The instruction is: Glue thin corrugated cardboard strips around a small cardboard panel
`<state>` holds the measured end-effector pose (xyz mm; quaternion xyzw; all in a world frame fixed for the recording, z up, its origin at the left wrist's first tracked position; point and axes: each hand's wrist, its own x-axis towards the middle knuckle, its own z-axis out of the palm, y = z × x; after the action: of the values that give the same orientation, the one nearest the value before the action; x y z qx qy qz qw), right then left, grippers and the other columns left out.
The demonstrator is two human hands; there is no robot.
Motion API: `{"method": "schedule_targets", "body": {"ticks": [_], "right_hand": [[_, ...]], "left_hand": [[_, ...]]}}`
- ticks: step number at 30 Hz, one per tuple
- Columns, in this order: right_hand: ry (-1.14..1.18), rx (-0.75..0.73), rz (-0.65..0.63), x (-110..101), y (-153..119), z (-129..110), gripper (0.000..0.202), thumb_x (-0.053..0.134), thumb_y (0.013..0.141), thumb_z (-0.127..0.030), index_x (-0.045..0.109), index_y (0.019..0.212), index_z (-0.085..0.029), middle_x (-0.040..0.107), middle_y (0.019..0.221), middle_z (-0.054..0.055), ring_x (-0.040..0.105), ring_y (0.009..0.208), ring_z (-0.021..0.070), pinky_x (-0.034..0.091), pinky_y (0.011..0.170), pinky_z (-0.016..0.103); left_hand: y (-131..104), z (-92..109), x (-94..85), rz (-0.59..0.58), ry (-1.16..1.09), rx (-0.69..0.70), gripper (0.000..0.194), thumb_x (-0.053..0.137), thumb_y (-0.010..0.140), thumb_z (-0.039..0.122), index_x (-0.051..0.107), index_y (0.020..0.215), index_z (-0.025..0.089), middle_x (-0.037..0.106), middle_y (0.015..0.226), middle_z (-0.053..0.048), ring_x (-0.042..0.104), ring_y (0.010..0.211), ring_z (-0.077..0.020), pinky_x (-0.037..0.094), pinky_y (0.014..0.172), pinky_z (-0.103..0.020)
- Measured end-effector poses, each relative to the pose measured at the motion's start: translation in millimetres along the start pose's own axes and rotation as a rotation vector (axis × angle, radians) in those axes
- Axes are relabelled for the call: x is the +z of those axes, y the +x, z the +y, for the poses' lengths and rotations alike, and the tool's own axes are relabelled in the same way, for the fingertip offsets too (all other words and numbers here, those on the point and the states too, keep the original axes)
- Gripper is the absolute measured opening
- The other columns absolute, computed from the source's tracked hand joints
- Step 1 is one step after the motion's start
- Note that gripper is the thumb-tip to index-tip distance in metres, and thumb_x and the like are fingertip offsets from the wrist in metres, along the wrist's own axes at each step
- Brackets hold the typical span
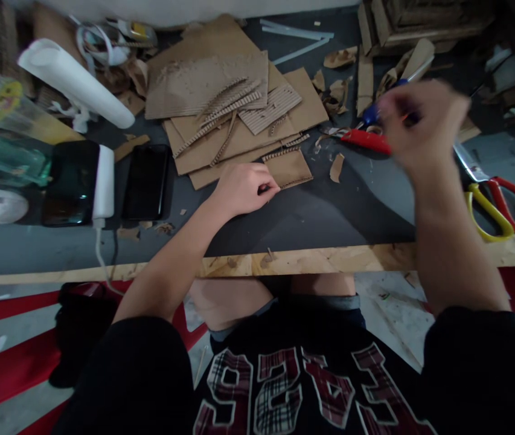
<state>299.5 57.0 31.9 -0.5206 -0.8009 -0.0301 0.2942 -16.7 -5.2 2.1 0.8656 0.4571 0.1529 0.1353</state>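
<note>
My left hand is closed at the left corner of a small cardboard piece, its thumb and fingers pressed together there. Behind it lie stacked cardboard sheets with thin corrugated strips on top. My right hand, blurred by motion, is raised above the right part of the table, over a blue-handled tool and the red handle of another tool. Whether its fingers hold anything is too smeared to tell.
Large scissors with red and yellow handles lie at the right. A black phone, a white paper roll and bottles are at the left. Translucent sticks lie at the back. The wooden table edge runs in front.
</note>
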Motion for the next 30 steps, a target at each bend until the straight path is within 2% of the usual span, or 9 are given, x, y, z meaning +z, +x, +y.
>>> {"method": "schedule_targets", "body": {"ticks": [2,4,9,12,16,20,22,25,30], "right_hand": [[-0.165,0.182,0.180,-2,5,35,0.044,0.072,0.080,-0.028,0.066,0.121,-0.012,0.072,0.110,0.016,0.065,0.108,0.0310,0.045,0.092,0.041],[-0.311,0.416,0.147,5,6,66,0.071,0.090,0.055,-0.025,0.067,0.119,-0.006,0.068,0.117,0.025,0.061,0.112,0.0406,0.045,0.091,0.047],[-0.371,0.353,-0.167,25,6,91,0.058,0.078,0.075,-0.048,0.070,0.118,-0.011,0.066,0.120,0.028,0.060,0.110,0.0371,0.040,0.085,0.048],[-0.362,0.348,-0.159,18,6,76,0.055,0.070,0.082,-0.048,0.066,0.121,-0.008,0.061,0.126,0.031,0.057,0.116,0.0414,0.041,0.090,0.051],[-0.257,0.326,0.063,-1,4,41,0.054,0.070,0.082,-0.040,0.059,0.123,-0.006,0.056,0.128,0.032,0.059,0.113,0.0408,0.044,0.086,0.047],[-0.098,-0.017,0.211,-11,-2,-3,0.045,0.050,0.093,-0.048,0.057,0.115,-0.010,0.064,0.106,0.024,0.062,0.100,0.0303,0.046,0.085,0.040],[0.008,-0.052,0.104,-11,-6,-23,0.048,0.048,0.092,-0.055,0.053,0.119,-0.016,0.065,0.100,0.016,0.062,0.086,0.0258,0.048,0.076,0.038],[0.016,-0.143,-0.073,-5,-12,-42,0.046,0.056,0.087,-0.053,0.050,0.119,-0.020,0.064,0.112,0.015,0.062,0.098,0.0284,0.047,0.086,0.041],[-0.046,-0.103,-0.166,14,-17,-43,0.045,0.054,0.087,-0.050,0.052,0.121,-0.021,0.065,0.116,0.015,0.061,0.107,0.0326,0.043,0.092,0.046]], "left_hand": [[-1,0,0.1,0.005,0.010,0.019,0.024,0.057,0.089,0.031,0.077,0.082,0.020,0.072,0.079,-0.004,0.062,0.073,-0.0146,0.038,0.062,-0.027],[-1,1,0.0,0.012,0.017,0.023,0.026,0.056,0.089,0.032,0.077,0.081,0.020,0.072,0.079,-0.003,0.062,0.073,-0.0146,0.038,0.062,-0.027],[-1,1,0.1,0.031,0.042,0.012,0.026,0.056,0.089,0.032,0.077,0.080,0.020,0.072,0.079,-0.004,0.061,0.071,-0.0139,0.036,0.060,-0.028],[-1,0,0.4,0.025,0.040,0.013,0.026,0.055,0.089,0.031,0.077,0.081,0.020,0.071,0.079,-0.004,0.061,0.072,-0.0142,0.037,0.061,-0.028],[0,1,0.0,0.005,0.032,0.001,0.025,0.056,0.089,0.031,0.077,0.083,0.020,0.071,0.081,-0.004,0.061,0.073,-0.0145,0.037,0.063,-0.028],[0,1,-0.5,-0.009,0.030,-0.017,0.024,0.057,0.090,0.032,0.077,0.085,0.020,0.071,0.082,-0.004,0.062,0.075,-0.0151,0.037,0.063,-0.028],[0,0,-0.1,-0.012,0.032,-0.024,0.025,0.057,0.090,0.033,0.077,0.085,0.020,0.071,0.082,-0.004,0.061,0.074,-0.0147,0.037,0.063,-0.027],[0,-3,1.2,-0.001,0.018,-0.026,0.024,0.058,0.089,0.033,0.078,0.087,0.020,0.071,0.082,-0.004,0.059,0.069,-0.0125,0.036,0.062,-0.026],[0,-6,3.1,0.006,0.013,-0.014,0.023,0.060,0.088,0.034,0.078,0.086,0.020,0.069,0.079,-0.004,0.056,0.066,-0.0116,0.035,0.061,-0.025]]}}
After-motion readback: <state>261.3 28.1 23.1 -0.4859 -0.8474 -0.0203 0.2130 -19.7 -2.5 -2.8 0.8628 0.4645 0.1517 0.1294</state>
